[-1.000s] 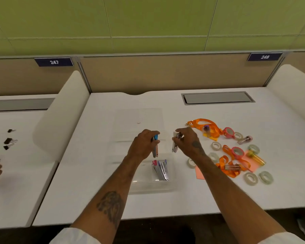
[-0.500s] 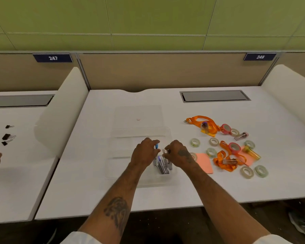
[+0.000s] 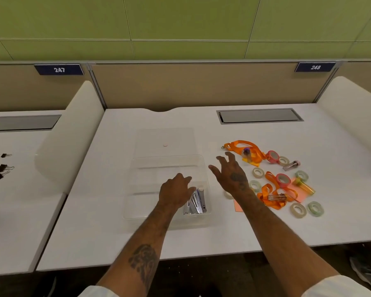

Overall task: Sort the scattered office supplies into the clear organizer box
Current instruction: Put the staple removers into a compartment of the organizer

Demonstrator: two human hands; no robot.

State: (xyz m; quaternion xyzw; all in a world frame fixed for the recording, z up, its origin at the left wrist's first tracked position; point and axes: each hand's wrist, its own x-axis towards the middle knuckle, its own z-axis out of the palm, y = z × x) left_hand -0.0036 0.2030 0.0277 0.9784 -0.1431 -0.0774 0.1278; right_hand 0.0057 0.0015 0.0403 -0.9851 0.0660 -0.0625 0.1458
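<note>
Clear plastic organizer box (image 3: pixel 135 170): silver metal staplers (image 3: pixel 197 204) in its near-right compartment, left hand (image 3: pixel 176 191) over them, fingers loose. Right hand (image 3: pixel 230 173) splayed just right of box; orange fabric lanyards (image 3: pixel 250 146) and pale tape rolls (image 3: pixel 298 210) further right

box (image 3: pixel 150 174): clear, divided, mid-desk
lid (image 3: pixel 165 137): flat, just behind box
staplers (image 3: pixel 197 203): heaped in near-right compartment
lanyards (image 3: pixel 239 144), tape rolls (image 3: pixel 292 209): scattered right of box

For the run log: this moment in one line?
left hand: open, over staplers in clear organizer box | right hand: open, empty, near tape roll
</note>
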